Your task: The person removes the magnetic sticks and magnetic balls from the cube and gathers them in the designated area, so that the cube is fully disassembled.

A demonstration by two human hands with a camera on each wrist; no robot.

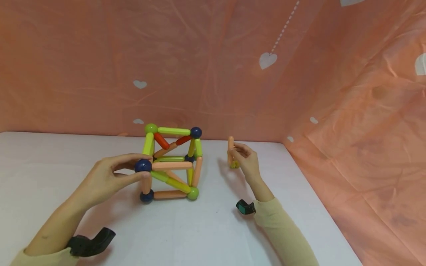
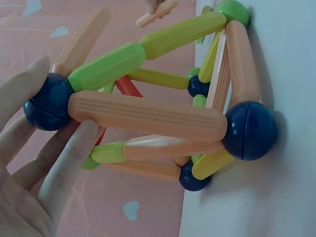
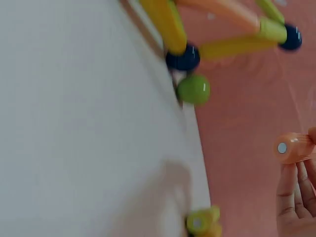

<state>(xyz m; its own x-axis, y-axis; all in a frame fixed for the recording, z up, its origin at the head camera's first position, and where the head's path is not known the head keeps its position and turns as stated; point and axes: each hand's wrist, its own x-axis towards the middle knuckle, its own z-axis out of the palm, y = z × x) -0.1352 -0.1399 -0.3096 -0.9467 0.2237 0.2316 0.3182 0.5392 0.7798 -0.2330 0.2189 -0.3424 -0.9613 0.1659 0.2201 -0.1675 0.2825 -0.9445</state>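
A cube-like frame of magnetic rods and balls stands on the table. My left hand grips the navy ball at its upper near-left corner, thumb on one side and fingers on the other. From that ball run a peach rod and a light green rod, the latter meeting a yellow rod. Right of the frame, apart from it, my right hand pinches a loose peach magnetic rod, held upright. The rod's round metal tip faces the camera in the right wrist view.
Several short yellow pieces lie on the table just beyond the right hand. A green ball sits beside a navy ball at the frame's foot. A pink cloth with hearts hangs behind the white tabletop.
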